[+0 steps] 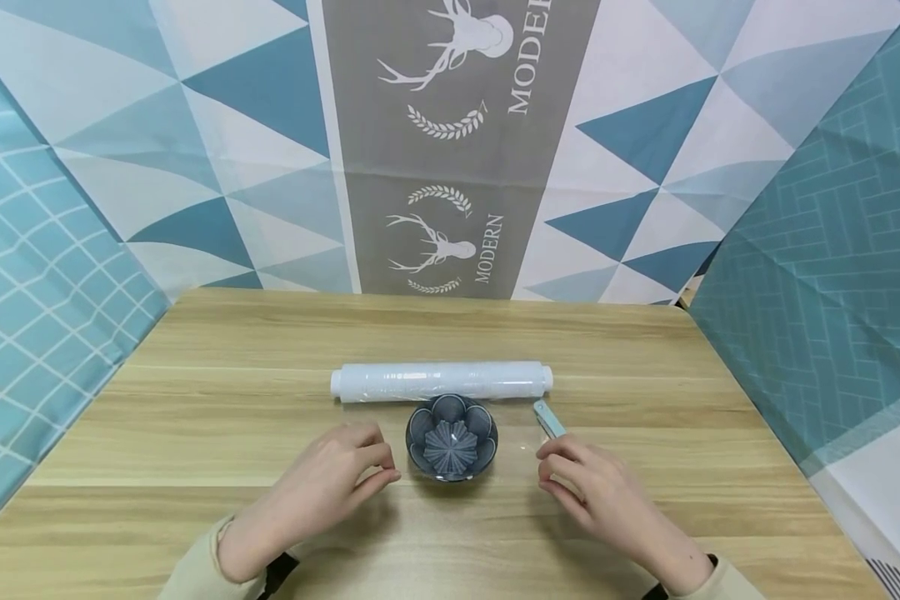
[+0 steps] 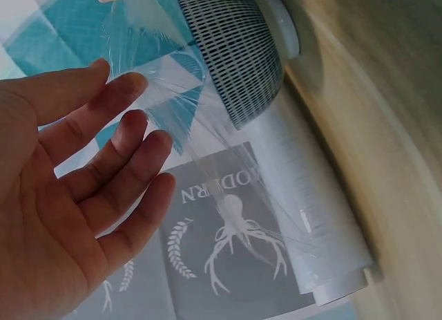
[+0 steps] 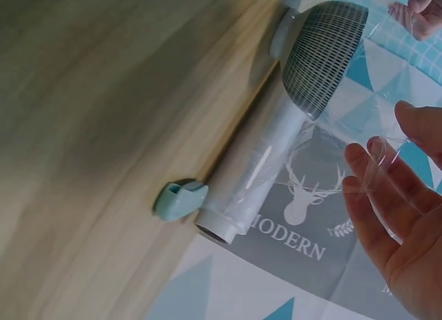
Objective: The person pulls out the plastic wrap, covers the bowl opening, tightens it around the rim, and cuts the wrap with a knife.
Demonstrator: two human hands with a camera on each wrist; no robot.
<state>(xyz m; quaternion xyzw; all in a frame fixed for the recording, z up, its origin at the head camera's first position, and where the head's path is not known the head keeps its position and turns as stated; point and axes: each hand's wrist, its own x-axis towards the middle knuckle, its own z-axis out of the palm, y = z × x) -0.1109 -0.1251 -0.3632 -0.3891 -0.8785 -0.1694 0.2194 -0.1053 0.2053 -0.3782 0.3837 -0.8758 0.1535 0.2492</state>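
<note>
A sheet of clear cling film (image 2: 200,119) stretches from the white cling film roll (image 1: 438,382) over the dark patterned bowl (image 1: 451,439) toward both hands. My left hand (image 1: 333,475), left of the bowl, pinches the film's edge between thumb and fingertips. On the bowl's right, my right hand (image 1: 596,492) holds the other corner, the film (image 3: 376,154) bunched at its fingertips. The bowl stands upright on its foot, right in front of the roll. Its petal-shaped inside shows through the film in the head view.
A small pale-green box cutter (image 1: 549,419) lies by the roll's right end, just beyond my right fingers. The wooden table (image 1: 232,350) carries everything. Patterned cloth (image 1: 427,150) hangs behind the table, with blue tiled-pattern cloth (image 1: 37,242) along the left side.
</note>
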